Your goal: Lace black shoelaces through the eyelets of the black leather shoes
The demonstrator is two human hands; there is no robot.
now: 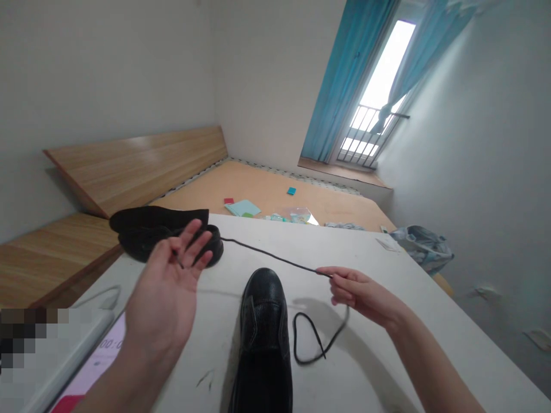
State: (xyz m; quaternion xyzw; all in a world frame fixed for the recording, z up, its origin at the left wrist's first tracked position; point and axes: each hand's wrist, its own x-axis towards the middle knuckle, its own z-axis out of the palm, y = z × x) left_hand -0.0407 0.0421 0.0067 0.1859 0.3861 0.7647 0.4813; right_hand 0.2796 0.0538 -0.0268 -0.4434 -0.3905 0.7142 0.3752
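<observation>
A black shoelace (pixel 275 255) stretches above the white table between my two hands. My left hand (pixel 167 287) is turned palm up, pinching the lace between thumb and forefinger; a short dark tip hangs there while the other fingers stretch out. My right hand (pixel 355 289) grips the lace between thumb and fingers, and its loose length drops into a loop on the table. Between and below my hands stands a black leather shoe (pixel 264 310), toe pointing away, with no lace across its front. Behind my left hand lies another black shoe (pixel 142 244), partly hidden, beside a black insole-shaped piece (pixel 150 219).
The white table (pixel 327 241) carries a lit phone or tablet screen (pixel 97 355) and a white device (pixel 81 327) at the lower left. Past its far edge is a tan bed surface (pixel 262 180) with papers (pixel 243 207) and plastic wrappers. A bag-lined bin (pixel 424 246) stands right.
</observation>
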